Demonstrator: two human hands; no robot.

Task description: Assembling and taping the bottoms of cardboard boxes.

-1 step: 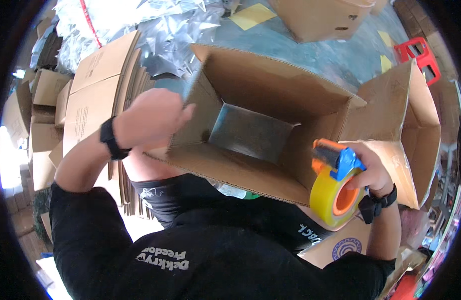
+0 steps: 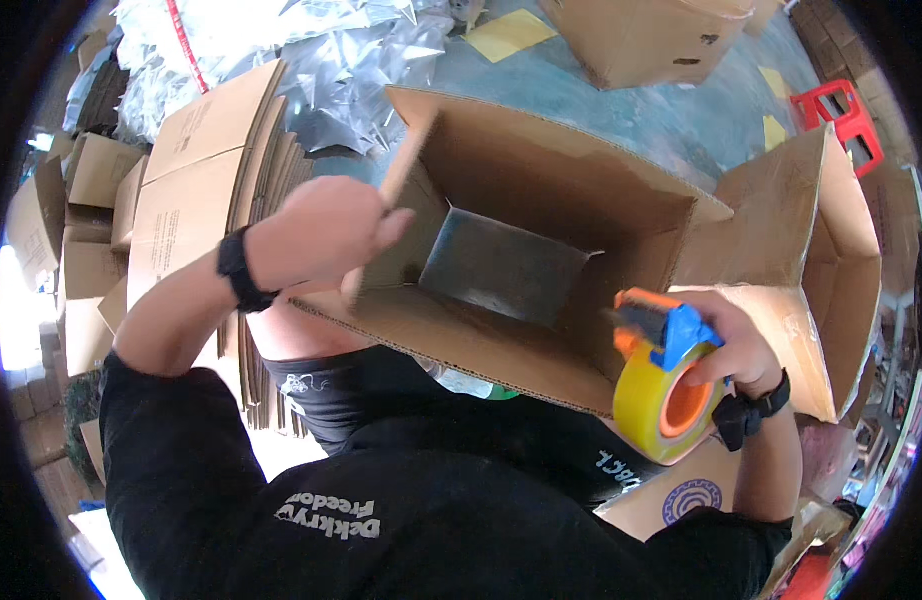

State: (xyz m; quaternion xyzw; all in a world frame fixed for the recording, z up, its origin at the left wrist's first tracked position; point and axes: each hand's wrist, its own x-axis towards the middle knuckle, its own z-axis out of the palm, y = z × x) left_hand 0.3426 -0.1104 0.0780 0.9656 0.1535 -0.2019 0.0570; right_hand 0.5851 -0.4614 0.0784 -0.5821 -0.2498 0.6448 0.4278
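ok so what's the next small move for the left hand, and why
Probably press the raised brown cardboard left flap of the open rectangular box inward with the left hand: that hand is right at the flap, the box is uncovered, and the right hand is occupied by the yellow tape roll in its orange-and-blue dispenser.

The open box (image 2: 551, 165) admits a hand from above, between its walls. The left hand (image 2: 326, 235) obstructs access at the left edge. The tape dispenser (image 2: 641, 400), gripped in the right hand (image 2: 736, 340), obstructs the near right corner. A second box (image 2: 761, 220) limits passage on the right; stacked flattened cartons (image 2: 186, 200) limit it on the left. Beyond the far wall, blue-green floor (image 2: 571, 105) provides clearance, bounded by silvery film (image 2: 356, 85) and a large box (image 2: 661, 40).
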